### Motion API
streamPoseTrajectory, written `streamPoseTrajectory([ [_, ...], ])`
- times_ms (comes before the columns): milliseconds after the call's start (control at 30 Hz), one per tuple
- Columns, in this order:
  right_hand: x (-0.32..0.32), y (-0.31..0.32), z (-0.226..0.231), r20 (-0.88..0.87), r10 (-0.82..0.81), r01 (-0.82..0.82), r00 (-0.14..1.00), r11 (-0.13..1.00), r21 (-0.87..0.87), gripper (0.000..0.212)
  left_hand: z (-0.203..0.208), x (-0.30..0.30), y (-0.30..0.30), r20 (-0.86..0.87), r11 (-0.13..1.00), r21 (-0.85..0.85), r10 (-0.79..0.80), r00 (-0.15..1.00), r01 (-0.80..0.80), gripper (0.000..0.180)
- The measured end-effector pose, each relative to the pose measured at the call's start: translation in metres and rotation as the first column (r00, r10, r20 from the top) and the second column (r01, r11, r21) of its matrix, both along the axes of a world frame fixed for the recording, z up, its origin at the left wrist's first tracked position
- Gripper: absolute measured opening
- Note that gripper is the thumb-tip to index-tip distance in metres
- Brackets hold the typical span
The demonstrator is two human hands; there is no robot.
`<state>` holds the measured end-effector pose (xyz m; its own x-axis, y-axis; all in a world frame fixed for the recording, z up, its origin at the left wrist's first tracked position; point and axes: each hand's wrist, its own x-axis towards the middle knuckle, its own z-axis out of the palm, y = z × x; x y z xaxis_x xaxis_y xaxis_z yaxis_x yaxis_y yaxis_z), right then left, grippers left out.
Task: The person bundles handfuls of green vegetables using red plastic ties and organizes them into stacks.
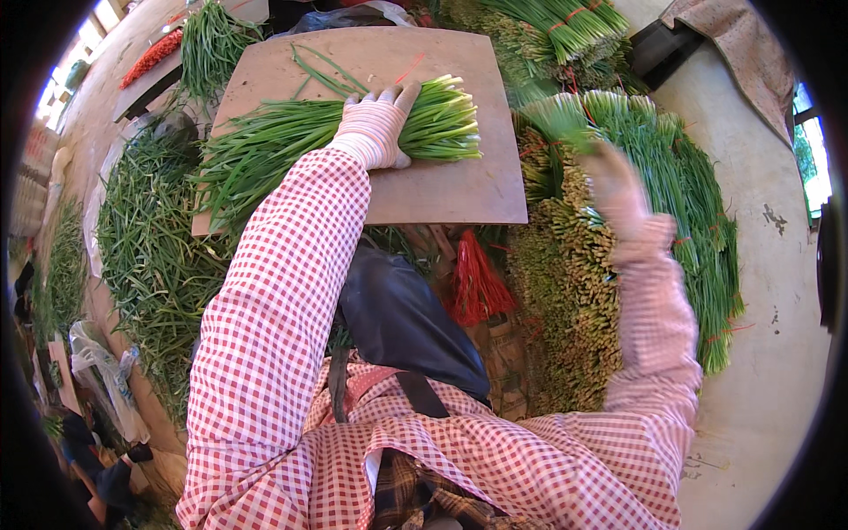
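Note:
A thick bunch of garlic chives (274, 141) lies across a tan board (468, 199), its pale cut ends toward the right. My gloved left hand (378, 125) rests over the bunch near those ends, fingers and thumb straddling it. A few loose green blades (322, 66) and a thin red tie (410, 67) are on the board beyond the hand. To the right, my right hand (617, 187) is smeared by motion above the stacked bundles. A blurred tuft of green chives (558, 122) shows at its fingers, seemingly gripped.
Tied chive bundles (689, 203) are stacked right of the board, cut ends (574, 300) facing me. More bundles (565, 26) lie beyond. Red ties (479, 281) hang below the board's near edge. Loose greens (159, 238) heap up on the left, near a clear plastic bag (108, 380).

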<state>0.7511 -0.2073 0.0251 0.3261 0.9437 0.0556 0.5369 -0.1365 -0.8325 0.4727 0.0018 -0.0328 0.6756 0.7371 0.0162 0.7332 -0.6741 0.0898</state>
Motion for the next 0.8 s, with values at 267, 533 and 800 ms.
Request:
streamPoseTrajectory([
  [267,-0.08,0.103,-0.066,0.697,0.459,-0.316,0.551,0.888,-0.335,0.041,-0.016,0.002,0.004,0.104,0.995,0.08,-0.059,0.993,0.051,0.105],
  [533,-0.011,0.053,-0.037,0.239,0.211,-0.125,0.948,0.936,-0.33,0.041,-0.018,-0.007,0.004,0.102,0.993,0.109,-0.059,0.993,0.047,0.111],
  [800,-0.004,0.057,-0.085,-0.076,-0.05,0.051,0.996,0.998,0.019,0.039,-0.005,-0.002,-0.002,0.056,0.999,0.039,-0.015,0.998,0.013,0.117],
])
